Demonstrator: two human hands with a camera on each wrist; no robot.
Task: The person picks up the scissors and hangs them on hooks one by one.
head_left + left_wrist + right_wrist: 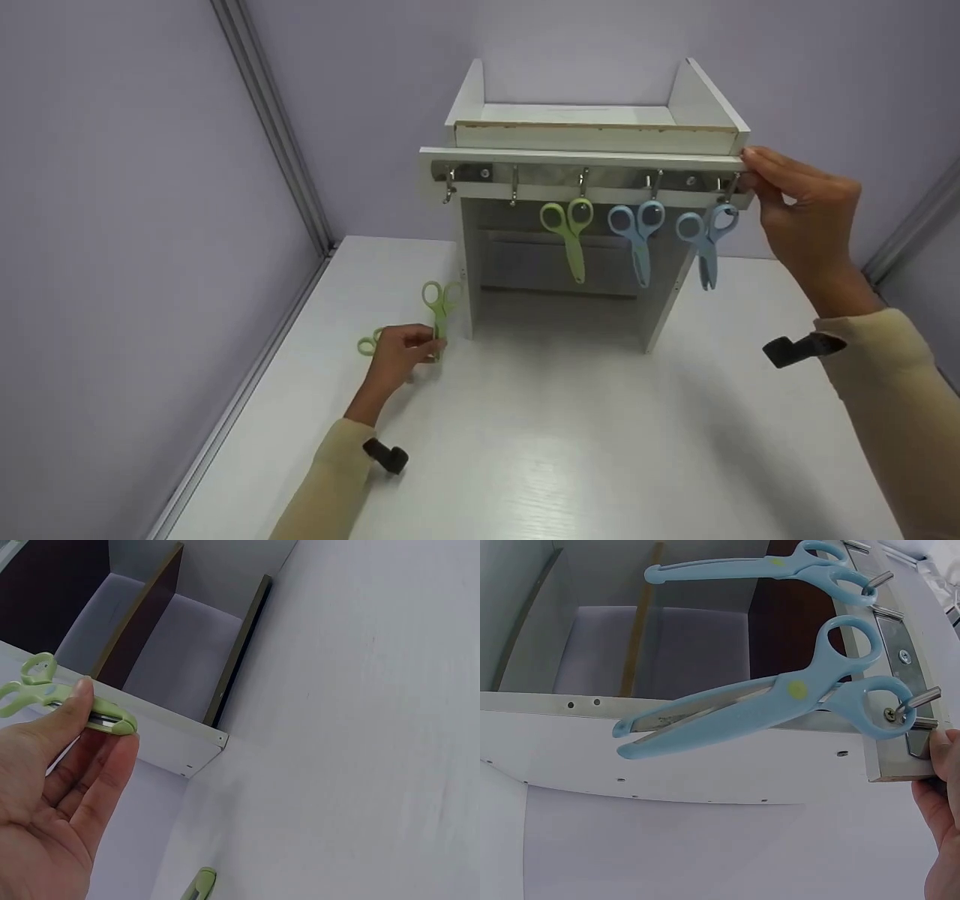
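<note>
My left hand [429,346] pinches a green pair of scissors [439,306] by the blades, handles up, beside the left wall of a white shelf unit [600,135]. In the left wrist view the fingers [90,735] close on those green scissors [45,690]. My right hand [757,176] grips the right end of the unit's hook rail [525,174]. A green pair [568,232] and two blue pairs [637,234] [705,240] hang from hooks. The right wrist view shows the nearest blue pair [780,701] slightly open, and my fingers [939,795] at the board's end.
A second green pair of scissors [367,343] lies on the white table [562,450] behind my left hand; its tip [199,885] shows in the left wrist view. Two left hooks [448,187] hang bare. Lilac walls close in at the left and behind.
</note>
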